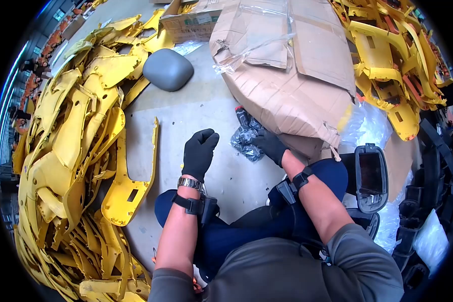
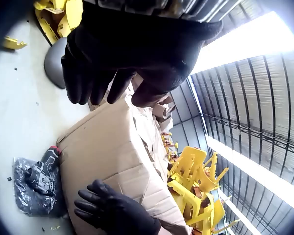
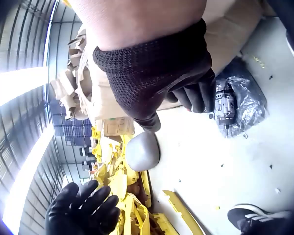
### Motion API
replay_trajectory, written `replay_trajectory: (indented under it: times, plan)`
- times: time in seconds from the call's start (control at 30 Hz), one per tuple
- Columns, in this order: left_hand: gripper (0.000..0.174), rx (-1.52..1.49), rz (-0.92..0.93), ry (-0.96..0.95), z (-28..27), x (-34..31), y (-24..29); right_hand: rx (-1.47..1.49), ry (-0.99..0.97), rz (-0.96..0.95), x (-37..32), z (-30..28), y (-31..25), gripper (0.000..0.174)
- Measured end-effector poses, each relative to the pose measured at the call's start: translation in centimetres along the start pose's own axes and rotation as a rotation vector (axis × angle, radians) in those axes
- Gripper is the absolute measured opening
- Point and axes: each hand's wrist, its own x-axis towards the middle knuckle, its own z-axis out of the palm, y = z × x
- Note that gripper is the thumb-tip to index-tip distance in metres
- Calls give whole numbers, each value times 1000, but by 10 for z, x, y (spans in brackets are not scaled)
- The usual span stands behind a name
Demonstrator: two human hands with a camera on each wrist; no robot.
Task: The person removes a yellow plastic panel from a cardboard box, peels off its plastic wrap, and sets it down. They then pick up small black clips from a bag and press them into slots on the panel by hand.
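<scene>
Black gloves cover both hands. My left hand (image 1: 200, 153) is raised over the floor with loosely bent fingers and holds nothing; the left wrist view shows this hand (image 2: 132, 58) with its fingers apart. A dark power tool (image 1: 243, 119) with a red end lies on a clear plastic bag (image 1: 248, 152), beside the large cardboard-wrapped bundle (image 1: 282, 95). My right hand (image 1: 271, 147) is just above or beside the bag, its fingers relaxed. In the right wrist view the fingertips are close to the tool (image 3: 225, 105); whether they touch it, I cannot tell.
Yellow plastic parts (image 1: 80, 121) are piled at the left, with more (image 1: 382, 60) at the upper right. A grey rounded cover (image 1: 168, 70) rests on the floor near a cardboard box (image 1: 189, 26). Black frames (image 1: 371, 178) and plastic wrap stand at the right.
</scene>
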Motion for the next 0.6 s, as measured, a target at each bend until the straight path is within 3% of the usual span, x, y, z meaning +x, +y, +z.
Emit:
replay_trajectory:
  times: [0.1, 0.13, 0.23, 0.3, 0.37, 0.57, 0.6]
  plan:
    - [45, 125, -4, 69, 32, 25, -47, 480, 151, 49, -6, 7, 10, 46]
    - [52, 161, -64, 65, 40, 35, -73, 355, 228, -82, -7, 7, 3, 36]
    - [58, 275, -220, 20, 71, 43, -122, 271, 259, -171, -2, -18, 0, 33]
    - [63, 376, -302, -30, 87, 44, -135, 114, 422, -157, -2, -48, -19, 30]
    - [64, 352, -376, -79, 105, 48, -149, 46, 288, -192, 2, -85, -18, 30]
    - [66, 468, -291, -147, 145, 94, -212, 16, 282, -34, 1, -89, -26, 34]
    - [55, 551, -203, -152, 153, 100, -221, -1, 267, -5, -1, -90, -34, 34]
